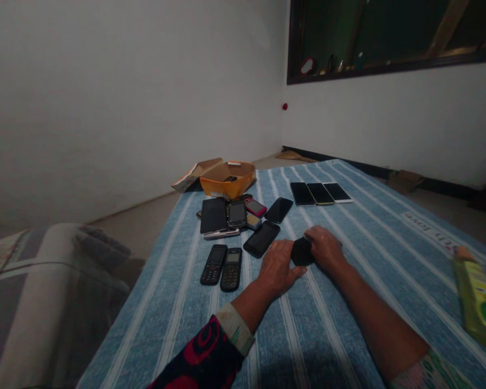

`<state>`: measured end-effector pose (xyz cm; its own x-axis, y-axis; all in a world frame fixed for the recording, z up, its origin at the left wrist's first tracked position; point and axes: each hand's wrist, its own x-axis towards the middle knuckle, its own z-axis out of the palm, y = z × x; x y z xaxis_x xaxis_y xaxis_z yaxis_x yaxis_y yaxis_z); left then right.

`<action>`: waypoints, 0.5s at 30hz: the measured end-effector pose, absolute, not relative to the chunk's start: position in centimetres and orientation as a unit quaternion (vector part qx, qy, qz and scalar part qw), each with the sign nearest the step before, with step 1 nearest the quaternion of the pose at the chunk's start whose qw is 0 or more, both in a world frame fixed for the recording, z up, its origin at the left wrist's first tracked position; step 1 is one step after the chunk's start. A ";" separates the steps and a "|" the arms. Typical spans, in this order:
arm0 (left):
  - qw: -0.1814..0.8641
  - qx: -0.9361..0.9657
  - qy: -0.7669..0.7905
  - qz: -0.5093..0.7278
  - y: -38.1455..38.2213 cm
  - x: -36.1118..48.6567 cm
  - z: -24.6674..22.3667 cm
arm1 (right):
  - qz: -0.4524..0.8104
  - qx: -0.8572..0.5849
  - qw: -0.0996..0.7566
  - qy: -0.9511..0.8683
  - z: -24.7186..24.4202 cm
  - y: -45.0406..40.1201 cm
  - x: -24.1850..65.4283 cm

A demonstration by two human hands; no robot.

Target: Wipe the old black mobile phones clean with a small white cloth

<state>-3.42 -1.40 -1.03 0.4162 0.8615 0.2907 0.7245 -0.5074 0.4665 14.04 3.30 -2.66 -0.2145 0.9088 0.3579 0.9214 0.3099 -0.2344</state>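
Note:
A small dark phone (302,252) is gripped between my two hands, low over the striped cloth. My left hand (278,266) has its fingers on the left side of it, thumb along the near edge. At the opposite side, my right hand (326,248) is closed on it, hiding part of its outline. Just left of my left hand lies a black touchscreen phone (262,239), with another dark phone (279,210) beyond it. Two keypad phones, one (214,265) beside the other (231,270), rest side by side nearer to me.
Several phones are heaped around a black tablet-like slab (213,215). Behind them stands an open orange box (228,187). Three phones, including a white-edged one (337,192), form a row at the far right. A yellow-green bottle (478,302) lies on the blue striped cloth (166,302).

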 end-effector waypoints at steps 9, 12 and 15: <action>0.147 0.818 0.484 0.274 -1.2 -3.2 -1.2 | -0.011 -0.604 0.209 -0.769 -2.5 3.8 14.7; 0.149 0.816 0.488 0.273 -1.2 -3.1 -1.2 | -0.023 -0.642 0.204 -0.739 -2.4 3.9 14.9; 0.153 0.814 0.490 0.272 -1.1 -3.1 -1.3 | -0.026 -0.639 0.200 -0.743 -2.2 3.5 14.5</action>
